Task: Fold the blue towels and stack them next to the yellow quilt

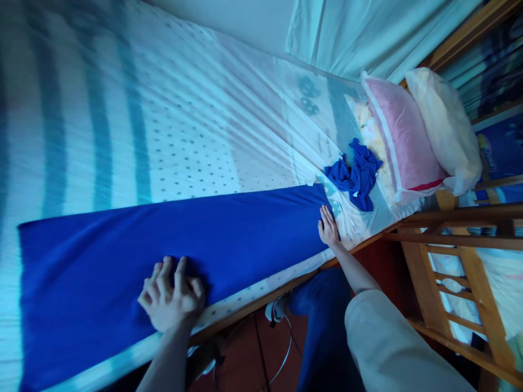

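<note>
A long piece of blue cloth (229,234), folded lengthwise, lies spread along the near edge of the bed. My left hand (171,294) rests on its wider part with the fingers apart and slightly bent. At the cloth's narrower right end, my right hand (328,226) lies flat with its fingers stretched out. Neither hand grips anything. A crumpled blue cloth (359,173) sits a little beyond my right hand, apart from it. Beneath both cloths is a patterned bed sheet (188,147) with stripes and dots.
A pink pillow (404,130) and a cream pillow (445,125) lean at the bed's right end. Pale curtain fabric (347,32) hangs at the back. Wooden rails (474,294) stand at right. A cable (286,348) runs over the reddish floor below the bed's wooden edge.
</note>
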Demonstrator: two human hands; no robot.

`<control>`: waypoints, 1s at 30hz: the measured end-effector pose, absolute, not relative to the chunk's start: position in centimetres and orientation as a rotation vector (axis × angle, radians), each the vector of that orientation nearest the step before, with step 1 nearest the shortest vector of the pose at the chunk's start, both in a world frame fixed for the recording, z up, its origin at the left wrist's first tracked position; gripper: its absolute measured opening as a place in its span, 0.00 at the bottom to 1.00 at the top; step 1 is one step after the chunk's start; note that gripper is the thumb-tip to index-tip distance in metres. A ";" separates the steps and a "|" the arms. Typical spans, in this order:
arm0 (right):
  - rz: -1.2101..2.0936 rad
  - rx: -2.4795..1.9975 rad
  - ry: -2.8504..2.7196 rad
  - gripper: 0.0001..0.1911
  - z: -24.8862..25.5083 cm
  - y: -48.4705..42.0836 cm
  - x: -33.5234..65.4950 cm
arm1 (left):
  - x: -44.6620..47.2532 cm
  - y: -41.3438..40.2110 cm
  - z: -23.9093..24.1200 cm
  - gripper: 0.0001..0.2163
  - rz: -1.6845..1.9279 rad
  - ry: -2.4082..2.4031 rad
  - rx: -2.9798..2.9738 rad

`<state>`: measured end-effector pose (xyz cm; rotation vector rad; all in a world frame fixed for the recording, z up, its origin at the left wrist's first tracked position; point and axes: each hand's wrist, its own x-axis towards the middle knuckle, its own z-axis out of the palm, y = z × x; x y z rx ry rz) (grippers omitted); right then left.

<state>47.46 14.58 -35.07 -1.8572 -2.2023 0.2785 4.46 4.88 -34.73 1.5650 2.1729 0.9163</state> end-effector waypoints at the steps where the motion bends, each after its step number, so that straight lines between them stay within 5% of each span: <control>1: 0.248 -1.868 -2.194 0.30 -35.2 14.6 47.9 | 4.4 4.8 -34.9 0.34 0.909 2.174 1.570; 14: 0.031 -2.160 -2.032 0.31 -34.6 15.8 46.7 | 4.0 4.9 -36.4 0.26 0.822 2.165 1.601; 25: 0.336 -1.836 -2.279 0.35 -33.0 10.3 20.3 | 3.8 4.9 -36.4 0.25 0.771 2.170 1.614; 30: 0.413 -1.795 -2.376 0.35 -34.6 9.3 16.7 | 3.9 4.9 -36.4 0.26 0.769 2.172 1.608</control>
